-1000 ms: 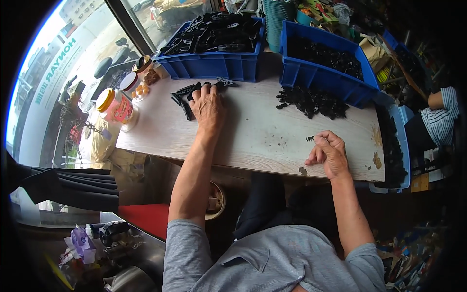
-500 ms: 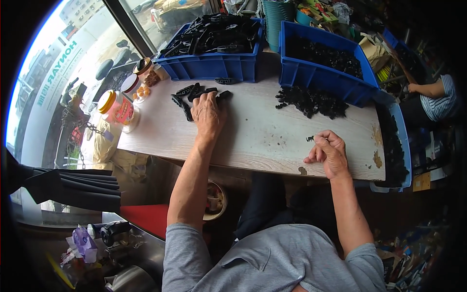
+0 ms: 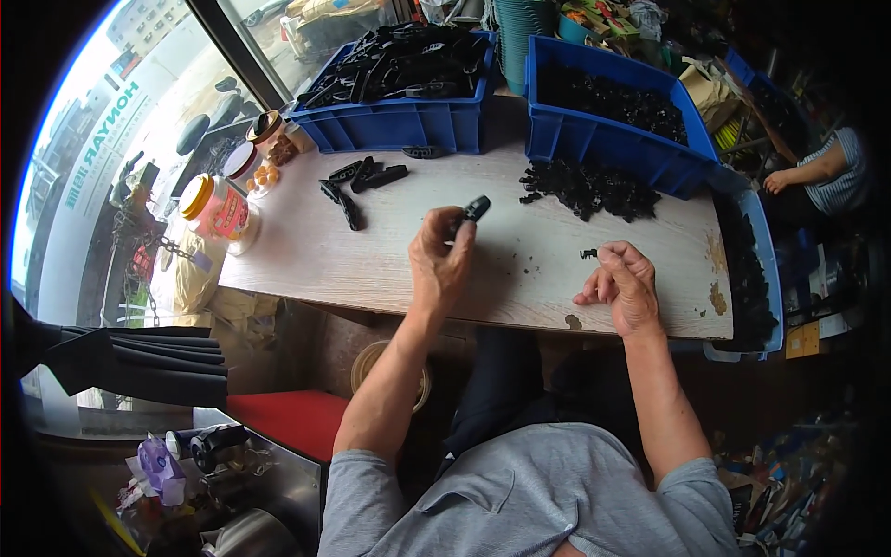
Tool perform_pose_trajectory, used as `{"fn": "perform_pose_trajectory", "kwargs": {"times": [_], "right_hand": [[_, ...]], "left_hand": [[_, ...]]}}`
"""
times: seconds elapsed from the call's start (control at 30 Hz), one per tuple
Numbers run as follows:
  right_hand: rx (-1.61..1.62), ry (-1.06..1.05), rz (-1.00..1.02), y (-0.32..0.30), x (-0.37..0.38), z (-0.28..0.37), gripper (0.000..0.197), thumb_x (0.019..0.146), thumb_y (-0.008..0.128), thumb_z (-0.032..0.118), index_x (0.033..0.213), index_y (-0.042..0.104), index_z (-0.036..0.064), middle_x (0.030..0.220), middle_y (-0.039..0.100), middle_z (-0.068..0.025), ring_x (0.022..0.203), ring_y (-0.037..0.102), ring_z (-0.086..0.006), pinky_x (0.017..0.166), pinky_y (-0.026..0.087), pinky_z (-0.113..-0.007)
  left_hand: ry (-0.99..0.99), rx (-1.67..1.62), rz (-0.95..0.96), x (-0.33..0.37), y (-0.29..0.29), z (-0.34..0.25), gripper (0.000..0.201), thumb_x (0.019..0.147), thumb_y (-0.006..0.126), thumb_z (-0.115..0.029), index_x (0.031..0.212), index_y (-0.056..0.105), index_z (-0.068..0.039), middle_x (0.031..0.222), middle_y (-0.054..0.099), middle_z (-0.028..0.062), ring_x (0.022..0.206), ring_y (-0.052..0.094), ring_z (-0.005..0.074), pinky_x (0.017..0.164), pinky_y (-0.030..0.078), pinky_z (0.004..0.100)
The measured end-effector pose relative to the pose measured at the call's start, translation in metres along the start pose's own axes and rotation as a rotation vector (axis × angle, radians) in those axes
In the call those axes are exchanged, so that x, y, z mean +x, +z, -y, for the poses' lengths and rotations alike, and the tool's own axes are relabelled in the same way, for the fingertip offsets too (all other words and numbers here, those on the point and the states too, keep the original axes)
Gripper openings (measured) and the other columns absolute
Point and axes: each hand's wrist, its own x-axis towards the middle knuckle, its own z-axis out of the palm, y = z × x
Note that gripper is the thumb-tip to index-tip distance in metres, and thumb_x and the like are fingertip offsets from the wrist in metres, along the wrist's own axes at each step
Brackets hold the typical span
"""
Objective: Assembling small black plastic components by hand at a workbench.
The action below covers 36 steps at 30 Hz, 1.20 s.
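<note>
Above the middle of the table, my left hand (image 3: 440, 255) is closed around a long black plastic part (image 3: 476, 208), whose rounded end sticks out past the fingers. My right hand (image 3: 624, 288), near the table's front edge, pinches a small black toothed piece (image 3: 588, 253) between thumb and fingertips. A few more long black parts (image 3: 357, 183) lie loose at the left of the table. A heap of small black pieces (image 3: 594, 188) spreads in front of the right blue bin. The two hands are apart.
On the table (image 3: 371, 265), a blue bin (image 3: 394, 128) of long black parts and another blue bin (image 3: 613, 153) of small pieces stand at the back. Lidded jars (image 3: 221, 213) line the left edge. A light-blue crate (image 3: 775, 278) adjoins the right edge. Another person (image 3: 826, 172) sits far right.
My left hand has lifted a long black part from the loose group and brought it right and nearer to me. My right hand has barely moved, still pinching the small piece.
</note>
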Motion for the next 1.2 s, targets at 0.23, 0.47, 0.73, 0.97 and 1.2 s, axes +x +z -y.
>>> {"fn": "perform_pose_trajectory", "kwargs": {"times": [0.23,0.47,0.73,0.97,1.2], "right_hand": [[0.094,-0.081,0.039,0.007,-0.001,-0.004,0.014,0.093,0.066,0.024,0.096,0.065,0.0103,0.051,0.047,-0.0012,0.054,0.057,-0.0156,0.059,0.06,-0.043],[0.107,-0.077,0.018,0.004,-0.002,-0.008,0.01,0.087,0.073,0.014,0.092,0.067,0.0078,0.079,0.063,0.0032,0.058,0.052,-0.0038,0.057,0.045,-0.02],[0.105,-0.018,0.035,0.006,-0.003,-0.002,0.01,0.086,0.074,0.014,0.09,0.068,0.0074,0.074,0.065,0.0021,0.061,0.055,-0.0047,0.06,0.046,-0.019],[-0.019,0.01,0.051,0.002,-0.002,0.0,0.013,0.085,0.075,0.017,0.091,0.069,0.0086,0.07,0.062,0.0036,0.055,0.05,-0.0027,0.053,0.038,-0.018],[-0.162,0.077,-0.009,0.014,-0.004,0.011,0.021,0.085,0.073,0.026,0.083,0.061,0.0091,0.066,0.055,0.0046,0.049,0.045,-0.0042,0.048,0.039,-0.019]], "left_hand": [[-0.414,-0.556,0.229,-0.052,0.059,-0.049,0.019,0.089,0.068,-0.003,0.106,0.06,0.0,0.081,0.062,0.0017,0.07,0.055,0.0055,0.062,0.047,0.0209],[-0.465,-0.616,0.39,-0.062,0.084,-0.053,0.02,0.089,0.069,-0.005,0.106,0.061,0.001,0.081,0.067,0.0044,0.064,0.06,0.0074,0.057,0.051,0.0216],[-0.548,-0.603,0.417,-0.056,0.079,-0.063,0.02,0.089,0.068,-0.008,0.105,0.062,0.002,0.082,0.067,0.0049,0.064,0.061,0.0077,0.057,0.051,0.021],[-0.686,-0.657,0.312,-0.051,0.078,-0.067,0.019,0.093,0.063,-0.016,0.099,0.063,0.002,0.077,0.065,0.0053,0.062,0.062,0.0086,0.058,0.054,0.0216],[-0.65,-0.639,0.26,-0.054,0.079,-0.06,0.017,0.093,0.063,-0.016,0.092,0.063,0.001,0.074,0.063,0.0054,0.059,0.061,0.0093,0.055,0.053,0.0221]]}}
